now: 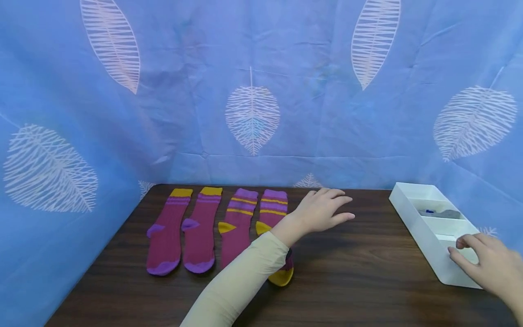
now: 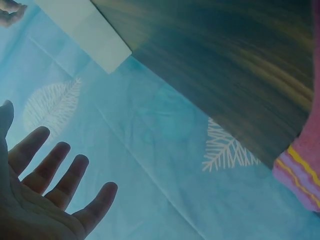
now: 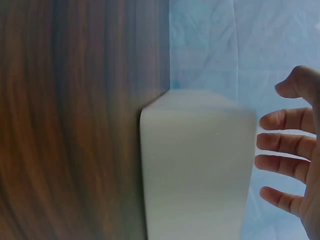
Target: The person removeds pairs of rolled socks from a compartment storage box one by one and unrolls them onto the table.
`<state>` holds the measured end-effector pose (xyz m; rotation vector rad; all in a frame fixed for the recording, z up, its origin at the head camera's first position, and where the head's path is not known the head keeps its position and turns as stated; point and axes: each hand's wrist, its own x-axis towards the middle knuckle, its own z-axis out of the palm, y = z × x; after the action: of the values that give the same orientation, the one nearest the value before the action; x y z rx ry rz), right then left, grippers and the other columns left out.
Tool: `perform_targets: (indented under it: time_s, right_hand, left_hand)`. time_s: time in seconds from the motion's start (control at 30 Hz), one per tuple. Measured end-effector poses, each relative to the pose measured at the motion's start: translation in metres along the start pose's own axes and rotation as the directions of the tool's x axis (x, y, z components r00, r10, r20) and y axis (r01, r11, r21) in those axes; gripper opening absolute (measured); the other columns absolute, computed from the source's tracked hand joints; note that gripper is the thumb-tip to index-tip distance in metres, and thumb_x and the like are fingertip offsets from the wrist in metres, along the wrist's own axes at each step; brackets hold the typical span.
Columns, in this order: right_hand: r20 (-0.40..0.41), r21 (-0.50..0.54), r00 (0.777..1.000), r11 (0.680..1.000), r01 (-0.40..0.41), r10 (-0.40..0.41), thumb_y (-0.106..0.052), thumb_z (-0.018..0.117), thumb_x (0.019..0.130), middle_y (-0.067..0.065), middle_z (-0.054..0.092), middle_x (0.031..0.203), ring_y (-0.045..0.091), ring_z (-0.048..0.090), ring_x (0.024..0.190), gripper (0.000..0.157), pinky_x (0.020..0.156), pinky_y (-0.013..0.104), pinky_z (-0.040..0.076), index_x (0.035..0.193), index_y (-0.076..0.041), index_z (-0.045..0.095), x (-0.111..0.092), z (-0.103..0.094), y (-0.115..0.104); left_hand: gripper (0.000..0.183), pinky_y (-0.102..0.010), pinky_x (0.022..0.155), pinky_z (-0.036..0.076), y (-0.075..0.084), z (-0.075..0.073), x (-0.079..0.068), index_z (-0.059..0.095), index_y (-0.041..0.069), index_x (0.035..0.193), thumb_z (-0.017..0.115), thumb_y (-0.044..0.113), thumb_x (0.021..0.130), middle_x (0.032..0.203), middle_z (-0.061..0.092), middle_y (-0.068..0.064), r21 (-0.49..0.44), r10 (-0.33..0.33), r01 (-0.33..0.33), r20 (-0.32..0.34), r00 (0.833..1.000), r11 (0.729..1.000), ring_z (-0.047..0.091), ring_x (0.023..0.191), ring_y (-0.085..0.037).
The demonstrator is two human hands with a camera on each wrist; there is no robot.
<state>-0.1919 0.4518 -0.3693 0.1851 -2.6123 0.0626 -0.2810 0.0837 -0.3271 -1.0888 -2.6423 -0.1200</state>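
Note:
Maroon socks lie flat side by side on the table. Two at the left (image 1: 164,236) (image 1: 200,236) have yellow cuffs with purple heels and toes. The other two (image 1: 237,227) (image 1: 273,206) have purple cuffs with yellow stripes and yellow heels. My left hand (image 1: 320,211) hovers right of the socks with its fingers spread and nothing held; its forearm hides parts of the two nearest socks. My right hand (image 1: 490,259) is over the near end of a white divided box (image 1: 416,236), fingers loosely bent and holding nothing. The right wrist view shows its fingers apart from the box wall (image 3: 197,170).
A grey item (image 1: 441,213) with a bit of blue lies in a middle compartment of the box. The dark wooden table (image 1: 359,268) ends at a blue cloth (image 1: 310,113) with white leaf prints, which hangs behind and at both sides.

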Motion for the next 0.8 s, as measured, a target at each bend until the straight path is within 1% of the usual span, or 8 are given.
perform_targets:
  time_s: [0.13,0.2,0.3,0.37,0.43,0.53,0.7,0.8]
  right_hand:
    - [0.055,0.011,0.996,0.998,-0.065,0.064,-0.045,0.064,0.089,0.011,0.058,0.071,0.027,0.050,0.062,0.042,0.052,0.047,0.041,0.070,-0.009,0.056,-0.008,0.001,0.015]
    - [0.098,0.019,0.990,0.995,-0.099,0.097,-0.049,0.063,0.090,0.007,0.054,0.070,0.021,0.044,0.060,0.045,0.054,0.046,0.038,0.068,-0.011,0.053,-0.013,0.001,0.020]
    - [0.149,0.041,0.980,0.989,-0.141,0.134,-0.050,0.064,0.089,0.002,0.046,0.067,0.013,0.035,0.059,0.046,0.056,0.042,0.029,0.065,-0.014,0.049,-0.018,0.001,0.025]
    - [0.167,0.058,0.976,0.987,-0.153,0.142,-0.049,0.064,0.089,0.000,0.041,0.064,0.010,0.032,0.058,0.046,0.056,0.039,0.025,0.063,-0.016,0.046,-0.021,0.000,0.028]
    - [0.182,0.070,0.973,0.985,-0.155,0.141,-0.047,0.065,0.089,-0.001,0.037,0.062,0.008,0.030,0.056,0.046,0.056,0.034,0.022,0.062,-0.017,0.044,-0.023,-0.001,0.031]
    - [0.210,0.084,0.968,0.984,-0.159,0.138,-0.047,0.065,0.089,-0.002,0.037,0.061,0.005,0.029,0.055,0.045,0.053,0.028,0.021,0.061,-0.018,0.044,-0.025,-0.002,0.033]
    - [0.228,0.106,0.965,0.982,-0.156,0.128,-0.047,0.065,0.089,-0.005,0.037,0.060,0.002,0.030,0.055,0.043,0.052,0.026,0.020,0.060,-0.021,0.045,-0.026,-0.005,0.031]
    - [0.233,0.107,0.964,0.982,-0.153,0.125,-0.047,0.066,0.088,-0.006,0.037,0.061,0.001,0.030,0.056,0.042,0.053,0.027,0.019,0.061,-0.022,0.045,-0.027,-0.007,0.029]
  left_hand:
    - [0.053,-0.036,0.105,0.044,0.002,0.007,0.008,0.047,0.034,0.144,0.036,0.060,0.099,0.148,0.047,0.008,0.008,0.010,-0.010,0.008,1.000,1.000,0.046,0.135,-0.013]
    - [0.053,-0.036,0.104,0.045,0.004,0.010,0.014,0.048,0.033,0.143,0.037,0.060,0.099,0.147,0.048,0.009,0.018,0.022,-0.022,0.004,1.000,1.000,0.048,0.134,-0.013]
    - [0.053,-0.036,0.103,0.045,0.008,0.013,0.023,0.050,0.033,0.142,0.037,0.060,0.099,0.145,0.049,0.009,0.029,0.045,-0.044,-0.005,0.999,0.999,0.049,0.131,-0.012]
    - [0.052,-0.036,0.102,0.045,0.012,0.015,0.030,0.050,0.033,0.142,0.037,0.060,0.099,0.145,0.050,0.010,0.034,0.061,-0.061,-0.007,0.998,0.998,0.050,0.131,-0.012]
    - [0.053,-0.036,0.101,0.045,0.015,0.018,0.037,0.050,0.033,0.142,0.035,0.060,0.099,0.145,0.049,0.010,0.035,0.072,-0.072,0.004,0.997,0.997,0.050,0.130,-0.012]
    - [0.053,-0.035,0.100,0.046,0.018,0.019,0.050,0.049,0.034,0.142,0.033,0.061,0.099,0.145,0.049,0.011,0.039,0.079,-0.080,0.024,0.997,0.996,0.049,0.131,-0.011]
    - [0.053,-0.035,0.100,0.046,0.021,0.020,0.073,0.047,0.034,0.143,0.033,0.060,0.099,0.145,0.049,0.011,0.019,0.081,-0.082,0.032,0.996,0.996,0.047,0.132,-0.011]
    - [0.053,-0.036,0.102,0.045,0.026,0.024,0.086,0.046,0.035,0.144,0.032,0.061,0.099,0.146,0.047,0.011,-0.002,0.089,-0.089,0.046,0.995,0.996,0.046,0.133,-0.011]
